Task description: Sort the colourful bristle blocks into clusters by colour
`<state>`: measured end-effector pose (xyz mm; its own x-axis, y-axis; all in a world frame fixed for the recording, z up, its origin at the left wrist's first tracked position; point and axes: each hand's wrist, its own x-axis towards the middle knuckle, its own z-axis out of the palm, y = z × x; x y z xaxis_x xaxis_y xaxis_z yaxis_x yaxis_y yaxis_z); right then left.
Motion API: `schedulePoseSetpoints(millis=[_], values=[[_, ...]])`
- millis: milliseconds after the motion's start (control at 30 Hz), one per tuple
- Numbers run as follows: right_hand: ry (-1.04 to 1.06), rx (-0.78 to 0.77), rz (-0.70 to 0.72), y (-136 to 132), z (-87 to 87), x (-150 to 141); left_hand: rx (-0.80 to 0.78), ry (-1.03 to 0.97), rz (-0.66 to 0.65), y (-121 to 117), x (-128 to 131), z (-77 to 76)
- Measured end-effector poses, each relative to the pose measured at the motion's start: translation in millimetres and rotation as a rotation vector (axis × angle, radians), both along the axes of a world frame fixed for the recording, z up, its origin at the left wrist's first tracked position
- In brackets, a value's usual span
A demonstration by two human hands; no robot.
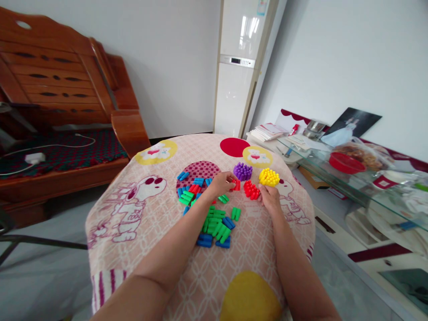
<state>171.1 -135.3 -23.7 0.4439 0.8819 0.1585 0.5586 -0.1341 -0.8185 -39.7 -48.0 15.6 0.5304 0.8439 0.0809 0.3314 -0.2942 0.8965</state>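
Note:
My left hand (222, 184) reaches over the table with its fingers pinched on a red plastic building piece (236, 185) made of short rods. Just right of it stands a tight cluster of red pieces (251, 190). My right hand (269, 197) rests at that cluster's right side, fingers loosely stretched and touching or nearly touching it. Behind are a purple cluster (242, 171) and a yellow cluster (269, 177). Loose green pieces (214, 221) and blue pieces (204, 241) lie in a heap by my left forearm, with a few red ones among them.
A patterned cloth (133, 258) covers the round table. To the right is a glass shelf (337, 180) bearing a red bowl (346, 162) and papers. A wooden bench (60, 89) stands at left, and a tall white air conditioner (239, 84) behind.

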Motion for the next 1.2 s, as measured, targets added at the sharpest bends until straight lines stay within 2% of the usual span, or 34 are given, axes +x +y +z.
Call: schedulePoseSetpoints(millis=[167,300,567,733,900,1033,1200], values=[[-0.010,-0.003,0.009,2,-2.7,2,0.216,0.126,0.107,-5,9,-10.0],[-0.019,0.005,0.014,3,-5.8,4,0.281,0.233,0.104,-13,12,-11.4],[-0.047,0.047,0.021,5,-12.2,7,0.316,0.273,-0.108,-12,10,-17.2],[-0.042,0.051,0.022,5,-11.0,7,0.361,0.306,-0.035,-12,18,-21.7],[-0.056,0.045,0.027,5,-10.3,6,0.413,0.401,-0.103,-7,26,-30.4],[-0.075,0.033,0.059,5,-9.7,7,0.409,0.338,-0.101,-6,25,-33.7],[-0.069,0.019,0.059,4,-6.1,5,0.340,0.253,-0.019,-12,21,-29.0]])
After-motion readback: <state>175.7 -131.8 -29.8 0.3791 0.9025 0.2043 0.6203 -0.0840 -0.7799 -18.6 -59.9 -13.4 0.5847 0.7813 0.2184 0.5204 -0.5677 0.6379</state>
